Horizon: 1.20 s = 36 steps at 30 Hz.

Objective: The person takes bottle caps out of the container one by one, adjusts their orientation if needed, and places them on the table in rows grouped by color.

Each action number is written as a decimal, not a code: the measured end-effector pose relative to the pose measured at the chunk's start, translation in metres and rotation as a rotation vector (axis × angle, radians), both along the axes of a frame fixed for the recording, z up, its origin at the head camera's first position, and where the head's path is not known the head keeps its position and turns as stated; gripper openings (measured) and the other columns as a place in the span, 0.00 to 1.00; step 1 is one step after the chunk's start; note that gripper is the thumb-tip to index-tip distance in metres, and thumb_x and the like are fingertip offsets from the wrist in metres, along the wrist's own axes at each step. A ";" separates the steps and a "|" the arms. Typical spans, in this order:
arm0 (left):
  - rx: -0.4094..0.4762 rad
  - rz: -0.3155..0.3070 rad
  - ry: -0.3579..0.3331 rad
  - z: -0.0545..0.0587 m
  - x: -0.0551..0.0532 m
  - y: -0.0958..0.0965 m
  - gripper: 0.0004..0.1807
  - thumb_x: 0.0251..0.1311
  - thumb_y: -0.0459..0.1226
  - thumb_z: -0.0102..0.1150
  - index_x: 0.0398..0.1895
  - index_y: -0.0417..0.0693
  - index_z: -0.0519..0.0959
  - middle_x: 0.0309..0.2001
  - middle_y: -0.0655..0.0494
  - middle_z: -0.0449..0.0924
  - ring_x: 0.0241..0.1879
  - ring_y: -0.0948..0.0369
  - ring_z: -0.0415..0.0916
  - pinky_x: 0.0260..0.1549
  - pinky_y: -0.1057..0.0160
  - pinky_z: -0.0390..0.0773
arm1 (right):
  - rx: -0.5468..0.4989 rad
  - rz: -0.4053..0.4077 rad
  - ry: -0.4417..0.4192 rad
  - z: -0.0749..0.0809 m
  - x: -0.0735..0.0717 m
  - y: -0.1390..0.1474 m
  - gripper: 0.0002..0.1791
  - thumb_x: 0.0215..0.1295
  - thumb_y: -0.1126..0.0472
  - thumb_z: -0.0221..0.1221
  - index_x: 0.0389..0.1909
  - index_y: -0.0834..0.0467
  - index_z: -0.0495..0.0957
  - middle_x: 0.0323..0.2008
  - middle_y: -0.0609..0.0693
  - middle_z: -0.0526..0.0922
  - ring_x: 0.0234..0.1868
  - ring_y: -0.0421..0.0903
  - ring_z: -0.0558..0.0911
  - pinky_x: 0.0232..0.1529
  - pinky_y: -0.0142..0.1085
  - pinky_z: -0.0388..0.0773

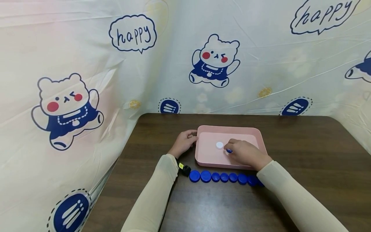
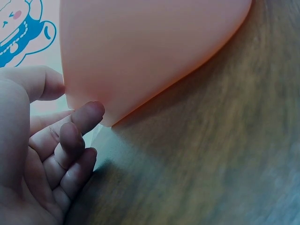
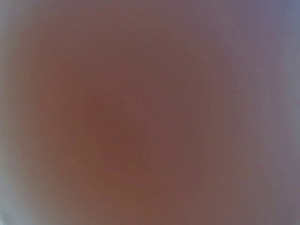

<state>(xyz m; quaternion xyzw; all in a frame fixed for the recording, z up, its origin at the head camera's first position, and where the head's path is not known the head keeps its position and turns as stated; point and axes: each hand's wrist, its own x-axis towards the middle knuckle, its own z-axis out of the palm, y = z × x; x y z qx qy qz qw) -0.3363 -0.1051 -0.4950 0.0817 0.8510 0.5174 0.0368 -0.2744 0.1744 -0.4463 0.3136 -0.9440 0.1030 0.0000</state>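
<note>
My right hand is over the pink tray, its fingertips pinching a small blue cap. Just below that cap a bit of white shows, partly hidden by the fingers. A white round disc lies flat in the tray, left of these fingers. My left hand is at the tray's left side; in the left wrist view its loosely bent fingers touch the outer wall near a corner. The right wrist view is only a reddish-brown blur.
In front of the tray runs a row of several blue caps, larger and smaller, its right end partly covered by my right sleeve. A black wrist camera sits by the row's left end. Printed cloth hangs behind the brown table.
</note>
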 end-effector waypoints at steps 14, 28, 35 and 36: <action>0.004 -0.009 0.013 -0.002 -0.001 -0.001 0.21 0.64 0.43 0.59 0.60 0.50 0.77 0.22 0.52 0.78 0.24 0.55 0.75 0.28 0.58 0.75 | -0.037 0.037 0.024 0.011 0.009 -0.004 0.14 0.62 0.59 0.64 0.49 0.56 0.84 0.45 0.50 0.80 0.46 0.48 0.82 0.52 0.46 0.76; 0.002 -0.017 0.012 -0.002 -0.001 -0.002 0.21 0.64 0.44 0.59 0.60 0.51 0.77 0.23 0.52 0.79 0.24 0.55 0.75 0.29 0.58 0.75 | -0.094 0.118 0.126 0.017 0.023 -0.012 0.14 0.59 0.62 0.65 0.46 0.58 0.84 0.43 0.51 0.80 0.43 0.47 0.82 0.49 0.44 0.78; 0.001 -0.021 0.012 -0.002 -0.001 -0.003 0.22 0.64 0.44 0.59 0.60 0.51 0.77 0.23 0.52 0.79 0.24 0.55 0.75 0.29 0.58 0.75 | -0.113 0.162 0.159 0.021 0.034 -0.019 0.13 0.58 0.63 0.66 0.46 0.58 0.84 0.42 0.50 0.80 0.43 0.46 0.81 0.48 0.43 0.78; 0.000 -0.021 0.014 -0.003 -0.001 -0.003 0.22 0.64 0.45 0.59 0.60 0.51 0.77 0.23 0.52 0.79 0.24 0.55 0.75 0.29 0.58 0.75 | -0.111 0.170 0.160 0.022 0.036 -0.021 0.13 0.59 0.63 0.66 0.46 0.58 0.84 0.43 0.50 0.80 0.43 0.46 0.81 0.48 0.43 0.77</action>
